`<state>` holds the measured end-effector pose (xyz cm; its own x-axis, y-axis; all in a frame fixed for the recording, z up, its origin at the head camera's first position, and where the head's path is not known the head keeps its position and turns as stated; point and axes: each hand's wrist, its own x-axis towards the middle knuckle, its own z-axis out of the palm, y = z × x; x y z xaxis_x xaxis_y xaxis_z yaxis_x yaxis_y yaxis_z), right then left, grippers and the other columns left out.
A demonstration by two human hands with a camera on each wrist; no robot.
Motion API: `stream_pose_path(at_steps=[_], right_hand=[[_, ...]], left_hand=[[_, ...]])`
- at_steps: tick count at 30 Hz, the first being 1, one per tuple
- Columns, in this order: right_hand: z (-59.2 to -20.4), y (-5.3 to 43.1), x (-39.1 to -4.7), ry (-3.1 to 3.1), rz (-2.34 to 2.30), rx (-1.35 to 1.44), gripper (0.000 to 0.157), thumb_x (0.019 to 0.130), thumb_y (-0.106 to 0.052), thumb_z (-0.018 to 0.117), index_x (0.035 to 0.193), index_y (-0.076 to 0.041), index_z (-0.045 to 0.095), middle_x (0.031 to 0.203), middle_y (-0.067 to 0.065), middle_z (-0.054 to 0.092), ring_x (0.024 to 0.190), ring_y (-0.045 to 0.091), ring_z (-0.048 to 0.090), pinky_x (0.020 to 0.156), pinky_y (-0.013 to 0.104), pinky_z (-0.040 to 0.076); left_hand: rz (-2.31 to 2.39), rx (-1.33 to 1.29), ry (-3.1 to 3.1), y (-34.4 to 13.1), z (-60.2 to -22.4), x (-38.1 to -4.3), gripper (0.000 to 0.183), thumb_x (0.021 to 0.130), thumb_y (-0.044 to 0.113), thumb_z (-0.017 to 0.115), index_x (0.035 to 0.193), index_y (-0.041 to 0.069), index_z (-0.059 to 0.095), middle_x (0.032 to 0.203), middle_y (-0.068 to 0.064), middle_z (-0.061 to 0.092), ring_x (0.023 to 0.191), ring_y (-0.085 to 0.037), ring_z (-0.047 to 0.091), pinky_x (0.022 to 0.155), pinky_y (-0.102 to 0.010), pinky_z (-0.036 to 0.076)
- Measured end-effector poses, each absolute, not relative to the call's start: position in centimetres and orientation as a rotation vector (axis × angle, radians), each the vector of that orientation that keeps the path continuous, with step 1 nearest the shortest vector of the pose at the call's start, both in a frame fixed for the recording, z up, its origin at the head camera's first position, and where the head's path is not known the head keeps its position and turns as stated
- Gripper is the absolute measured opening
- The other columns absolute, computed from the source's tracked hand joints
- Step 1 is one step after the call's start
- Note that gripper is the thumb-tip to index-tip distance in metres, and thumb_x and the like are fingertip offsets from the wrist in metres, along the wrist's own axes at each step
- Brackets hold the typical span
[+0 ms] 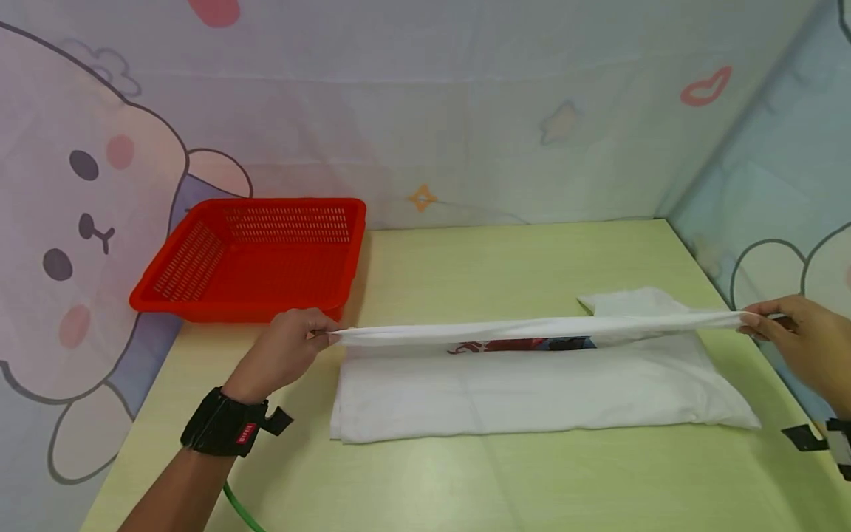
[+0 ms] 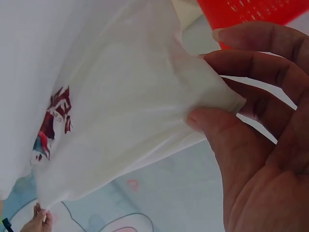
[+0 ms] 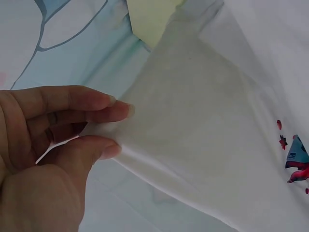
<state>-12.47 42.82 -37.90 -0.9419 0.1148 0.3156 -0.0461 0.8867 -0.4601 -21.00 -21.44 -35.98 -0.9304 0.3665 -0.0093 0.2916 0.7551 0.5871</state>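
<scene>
A white T-shirt [image 1: 532, 391] with a dark red and blue print lies on the table, one part of it raised in a taut strip between both hands. At the strip's left end, my left hand [image 1: 292, 351] pinches the cloth between thumb and fingers. My right hand [image 1: 801, 340] pinches the opposite end, out past the table's right side. In the left wrist view the thumb presses a corner of the shirt [image 2: 120, 106] against the fingers. The right wrist view shows a similar pinch on the cloth [image 3: 188, 111]. Part of the print is hidden behind the raised strip.
A red plastic basket [image 1: 286, 273] with slotted walls stands at the table's back left, close to my left hand. A patterned curtain [image 1: 465, 118] hangs behind the pale table [image 1: 465, 488] and along its right. A green cord [image 1: 241, 508] shows near my left forearm.
</scene>
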Motion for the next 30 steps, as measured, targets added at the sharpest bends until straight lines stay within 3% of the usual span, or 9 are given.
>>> stream_pose_path(at_steps=[6,13,20,30], right_hand=[[-38.6,42.4,-10.5,-2.698,0.634,-0.008,0.014,0.087,-0.005,0.058,0.091,0.008,0.060,0.084,0.021,0.058,0.064,-0.018,0.045,0.053,0.004,0.037],[-40.7,43.0,-8.2,-2.767,0.573,0.002,0.010,0.082,-0.009,0.066,0.083,0.000,0.065,0.085,0.014,0.054,0.065,-0.015,0.043,0.052,0.007,0.036],[-42.8,43.2,-7.0,-2.878,0.414,0.063,0.007,0.074,-0.013,0.072,0.076,-0.010,0.067,0.081,0.006,0.058,0.063,0.008,0.054,0.050,0.020,0.043],[-43.8,43.1,-6.0,-3.002,0.478,0.001,0.011,0.074,-0.024,0.073,0.074,-0.014,0.068,0.082,0.003,0.058,0.067,0.020,0.060,0.050,0.022,0.045]], left_hand=[[0.880,0.631,2.831,-21.8,-37.3,-19.7,0.016,0.082,0.012,0.066,0.096,0.017,0.072,0.090,0.004,0.065,0.085,-0.017,0.054,0.073,-0.035,0.046],[0.814,0.729,2.792,-21.7,-39.8,-18.1,0.015,0.078,0.005,0.068,0.090,0.014,0.073,0.075,0.008,0.058,0.069,-0.009,0.049,0.063,-0.026,0.044],[0.769,0.703,2.785,-21.5,-42.1,-16.8,0.016,0.076,0.000,0.068,0.085,0.012,0.074,0.075,0.009,0.055,0.070,-0.006,0.050,0.063,-0.023,0.044],[0.671,0.582,2.802,-21.3,-43.1,-16.2,0.014,0.072,0.011,0.075,0.070,0.020,0.065,0.069,0.010,0.049,0.065,-0.009,0.045,0.061,-0.026,0.041]])
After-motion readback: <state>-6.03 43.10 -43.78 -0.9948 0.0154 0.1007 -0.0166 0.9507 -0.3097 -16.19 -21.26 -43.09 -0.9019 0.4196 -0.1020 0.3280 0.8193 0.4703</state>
